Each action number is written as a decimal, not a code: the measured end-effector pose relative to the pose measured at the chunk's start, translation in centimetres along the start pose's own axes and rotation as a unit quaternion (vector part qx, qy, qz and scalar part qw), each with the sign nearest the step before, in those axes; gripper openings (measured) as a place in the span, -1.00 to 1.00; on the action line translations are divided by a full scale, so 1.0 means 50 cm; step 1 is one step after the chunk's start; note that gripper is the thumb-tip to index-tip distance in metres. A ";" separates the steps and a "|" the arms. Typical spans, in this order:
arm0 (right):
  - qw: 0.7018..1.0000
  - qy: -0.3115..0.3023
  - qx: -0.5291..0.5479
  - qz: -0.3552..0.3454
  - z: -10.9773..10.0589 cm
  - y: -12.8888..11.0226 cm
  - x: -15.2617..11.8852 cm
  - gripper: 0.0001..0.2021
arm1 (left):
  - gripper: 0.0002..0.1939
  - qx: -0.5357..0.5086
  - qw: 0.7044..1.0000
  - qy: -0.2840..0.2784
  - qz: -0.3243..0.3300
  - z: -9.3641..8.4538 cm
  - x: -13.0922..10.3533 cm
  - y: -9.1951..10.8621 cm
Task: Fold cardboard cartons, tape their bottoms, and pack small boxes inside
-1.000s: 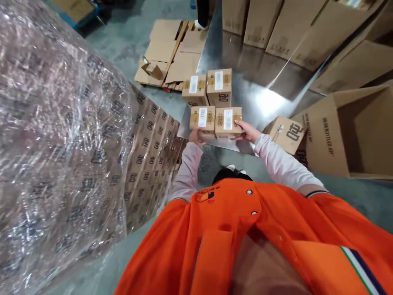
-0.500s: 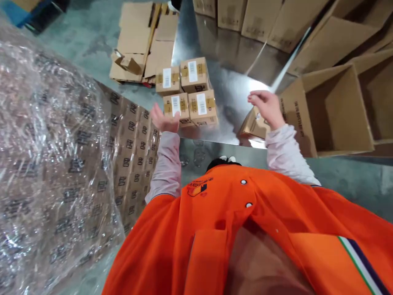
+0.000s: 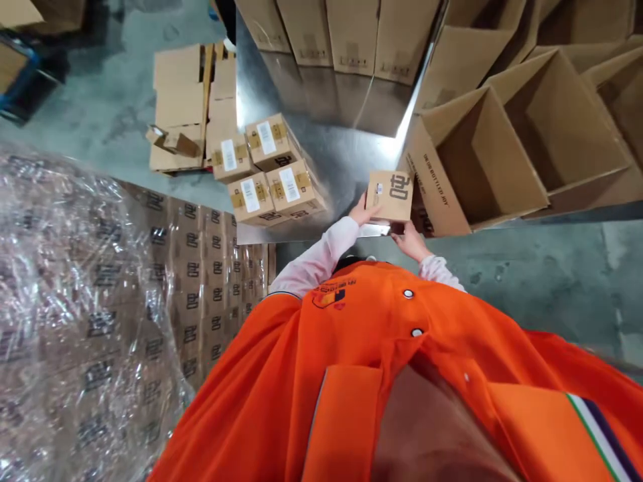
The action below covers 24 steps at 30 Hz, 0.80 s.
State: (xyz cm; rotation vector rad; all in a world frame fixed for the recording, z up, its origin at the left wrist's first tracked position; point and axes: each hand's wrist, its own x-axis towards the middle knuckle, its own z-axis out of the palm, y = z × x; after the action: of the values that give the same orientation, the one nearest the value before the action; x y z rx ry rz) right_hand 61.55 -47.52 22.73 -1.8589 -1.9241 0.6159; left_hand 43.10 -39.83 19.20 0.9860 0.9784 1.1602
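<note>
A small cardboard box (image 3: 384,204) with a dark printed logo and a little white label stands at the near edge of the metal table (image 3: 346,150). My left hand (image 3: 362,211) grips its left side, thumb laid along the near top edge. At the lower right corner of the same box, my right hand (image 3: 412,242) has its fingers curled against the near side; its fingertips are partly hidden. To the left, several taped boxes (image 3: 289,184) with white barcode labels stand together in a block.
Open empty cartons (image 3: 445,194) line the table's right side, close beside the held box. Tall cartons (image 3: 351,40) stand along the back. A plastic-wrapped stack of boxes (image 3: 90,301) rises at my left. Flattened cardboard (image 3: 178,100) lies on a pallet beyond the table.
My left hand has moved right from the labelled boxes to the single box. My right hand has come down to its near corner. The box has been turned, and the view has shifted right.
</note>
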 end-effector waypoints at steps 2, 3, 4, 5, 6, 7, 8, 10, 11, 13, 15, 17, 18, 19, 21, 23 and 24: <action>1.000 0.009 0.006 -0.007 0.009 0.011 0.024 -0.41 | -0.26 0.036 0.999 0.021 -0.032 -0.019 -0.012 0.012; 1.000 0.015 0.009 -0.021 0.005 0.012 0.037 -0.41 | -0.27 0.052 0.997 0.032 -0.041 -0.032 -0.014 0.025; 0.999 0.025 0.017 -0.040 -0.002 0.010 0.052 -0.41 | -0.27 0.064 0.996 0.041 -0.046 -0.047 -0.012 0.042; 0.997 0.036 0.030 -0.061 -0.010 0.005 0.067 -0.39 | -0.25 0.071 0.995 0.043 -0.054 -0.060 -0.007 0.060; 0.995 0.047 0.045 -0.081 -0.017 -0.002 0.083 -0.36 | -0.21 0.073 0.994 0.039 -0.066 -0.071 0.000 0.077; 0.992 0.056 0.060 -0.099 -0.022 -0.012 0.100 -0.34 | -0.17 0.071 0.994 0.031 -0.082 -0.080 0.008 0.091; 0.989 0.059 0.077 -0.108 -0.022 -0.024 0.118 -0.34 | -0.13 0.066 0.993 0.022 -0.099 -0.085 0.014 0.102; 0.986 0.053 0.125 -0.094 -0.012 -0.052 0.153 -0.37 | -0.16 0.058 0.993 0.014 -0.106 -0.096 0.013 0.111; 0.983 0.048 0.156 -0.079 -0.002 -0.067 0.171 -0.39 | -0.21 0.063 0.994 0.024 -0.081 -0.106 0.003 0.110; 0.974 0.044 0.219 -0.048 0.018 -0.095 0.203 -0.41 | -0.32 0.106 0.991 0.071 0.026 -0.149 -0.043 0.101; 0.966 0.039 0.253 -0.034 0.029 -0.112 0.229 -0.42 | -0.33 0.183 0.961 0.151 0.146 -0.235 -0.117 0.088; 0.961 0.013 0.275 -0.024 0.028 -0.119 0.250 -0.42 | -0.22 0.266 0.909 0.265 0.182 -0.359 -0.199 0.076; 0.958 -0.003 0.287 -0.016 0.025 -0.120 0.258 -0.42 | -0.10 0.298 0.878 0.336 0.163 -0.427 -0.234 0.071; 0.955 -0.018 0.296 -0.006 0.022 -0.123 0.263 -0.42 | 0.07 0.318 0.857 0.385 0.127 -0.493 -0.261 0.066; 0.955 -0.037 0.292 0.015 0.025 -0.135 0.267 -0.46 | 0.31 0.321 0.851 0.411 0.060 -0.602 -0.288 0.053; 0.963 -0.057 0.262 0.023 0.045 -0.160 0.261 -0.49 | 0.41 0.307 0.880 0.362 0.024 -0.664 -0.282 0.035; 0.967 -0.070 0.244 0.022 0.062 -0.175 0.254 -0.50 | 0.43 0.301 0.895 0.328 0.017 -0.678 -0.272 0.025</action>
State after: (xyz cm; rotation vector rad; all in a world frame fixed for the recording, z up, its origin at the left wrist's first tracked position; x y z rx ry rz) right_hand 52.05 -35.13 24.83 -1.5770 -1.6187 1.1458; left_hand 8.56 -49.67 12.45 1.1056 1.9558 1.2748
